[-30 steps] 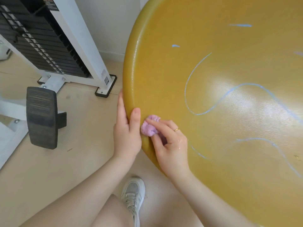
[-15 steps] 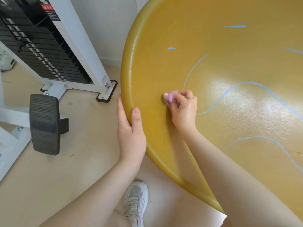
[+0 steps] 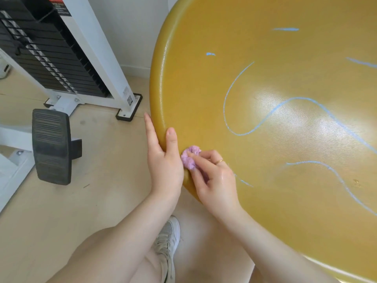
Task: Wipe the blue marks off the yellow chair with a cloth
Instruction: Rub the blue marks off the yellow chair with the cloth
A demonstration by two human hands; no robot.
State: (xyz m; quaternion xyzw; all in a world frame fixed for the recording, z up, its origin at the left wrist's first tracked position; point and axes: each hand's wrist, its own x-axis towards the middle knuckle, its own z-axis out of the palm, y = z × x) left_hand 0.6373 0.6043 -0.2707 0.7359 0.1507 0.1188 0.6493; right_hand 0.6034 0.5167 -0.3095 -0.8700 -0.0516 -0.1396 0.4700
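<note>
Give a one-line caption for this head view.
Right hand presses a pink cloth on the yellow chair near its edge; left hand grips the rim.

A pale wooden floor (image 3: 61,221) carries the white weight machine's base (image 3: 126,111) and a grey sneaker (image 3: 168,240).

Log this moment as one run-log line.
stage: wiping | right hand: presses pink cloth on yellow chair near rim | left hand: grips rim | blue marks: several remain

nothing here can be read — the weight machine (image 3: 67,64) carries a red-and-black label up top and a small sticker low on its white post, both too blurred.
</note>
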